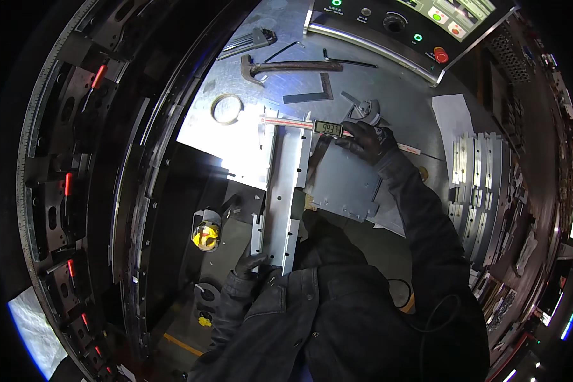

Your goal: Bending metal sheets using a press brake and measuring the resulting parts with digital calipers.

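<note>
A long bent sheet-metal channel (285, 191) lies lengthwise on the steel table (375, 89), its near end sticking out over the table edge. My left hand (251, 262), in a dark glove, grips that near end. A digital caliper (312, 126) with a lit display spans the channel's far end. My right hand (366, 141), also gloved, holds the caliper at its display slider. A flat grey metal plate (344, 181) lies just right of the channel, under my right forearm.
A hammer (286, 67), hex keys (251, 41), a steel square (312, 94) and a tape ring (226, 108) lie at the table's far side. A control panel (420, 22) with a red stop button stands behind. Stacked metal channels (481, 184) sit right; a machine frame curves left.
</note>
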`<state>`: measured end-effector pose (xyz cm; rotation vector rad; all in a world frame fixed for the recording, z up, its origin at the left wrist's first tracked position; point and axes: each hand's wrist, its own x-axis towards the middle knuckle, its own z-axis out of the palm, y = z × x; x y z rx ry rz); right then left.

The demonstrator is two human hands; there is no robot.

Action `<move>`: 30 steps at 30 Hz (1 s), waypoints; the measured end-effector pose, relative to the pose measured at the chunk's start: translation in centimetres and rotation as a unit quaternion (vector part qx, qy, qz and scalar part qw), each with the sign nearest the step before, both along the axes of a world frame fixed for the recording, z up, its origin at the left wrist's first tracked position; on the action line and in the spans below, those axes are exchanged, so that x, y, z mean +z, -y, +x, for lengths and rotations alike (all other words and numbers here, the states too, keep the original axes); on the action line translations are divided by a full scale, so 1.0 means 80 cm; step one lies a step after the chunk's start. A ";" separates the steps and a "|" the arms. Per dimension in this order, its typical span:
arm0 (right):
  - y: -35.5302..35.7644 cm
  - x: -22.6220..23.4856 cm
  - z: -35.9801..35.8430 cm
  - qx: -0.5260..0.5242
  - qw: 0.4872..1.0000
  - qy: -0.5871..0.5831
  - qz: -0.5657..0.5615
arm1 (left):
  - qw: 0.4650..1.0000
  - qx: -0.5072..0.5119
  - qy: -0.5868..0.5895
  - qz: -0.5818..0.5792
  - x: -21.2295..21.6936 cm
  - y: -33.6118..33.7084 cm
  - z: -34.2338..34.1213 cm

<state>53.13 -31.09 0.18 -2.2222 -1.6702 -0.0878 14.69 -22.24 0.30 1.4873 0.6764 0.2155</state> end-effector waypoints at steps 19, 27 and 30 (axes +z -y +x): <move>-0.005 0.013 0.011 0.017 1.000 0.015 -0.009 | 0.998 0.024 -0.010 0.058 -0.009 0.007 -0.011; 0.001 -0.015 0.025 0.019 1.000 -0.018 -0.003 | 0.997 0.017 -0.011 0.075 -0.014 0.006 -0.008; 0.004 -0.020 0.029 0.017 0.999 -0.047 -0.002 | 0.997 0.009 -0.008 0.080 -0.019 0.003 -0.005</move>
